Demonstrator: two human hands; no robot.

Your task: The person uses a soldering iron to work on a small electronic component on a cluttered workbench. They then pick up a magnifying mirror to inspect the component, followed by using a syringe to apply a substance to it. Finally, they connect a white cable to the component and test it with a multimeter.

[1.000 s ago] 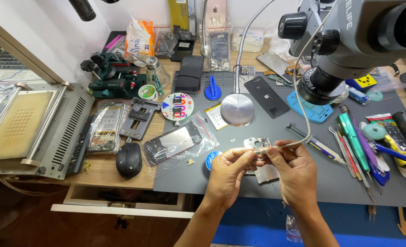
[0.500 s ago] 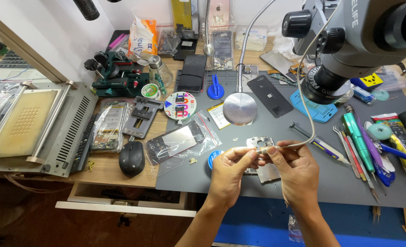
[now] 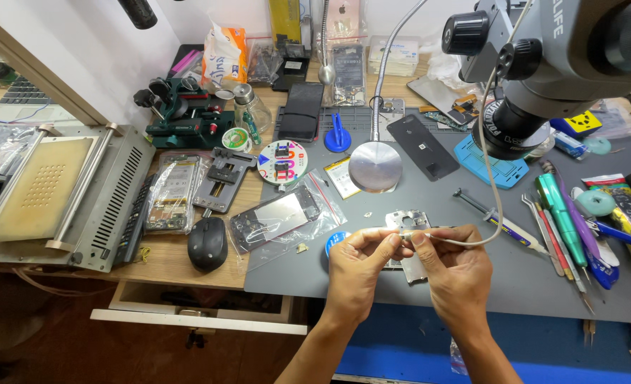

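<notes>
You're keeping both hands pinched together on the thin pale-grey cable (image 3: 464,240), left hand (image 3: 358,264) and right hand (image 3: 449,270) barely shifting over the last second, holding its tip just above the small silver metal phone frame (image 3: 409,222) on the dark grey surface (image 3: 543,284).

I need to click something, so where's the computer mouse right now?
In the head view, the black mouse sits left of the left hand, on the wooden desk's front edge, beside the bagged phone.
</notes>
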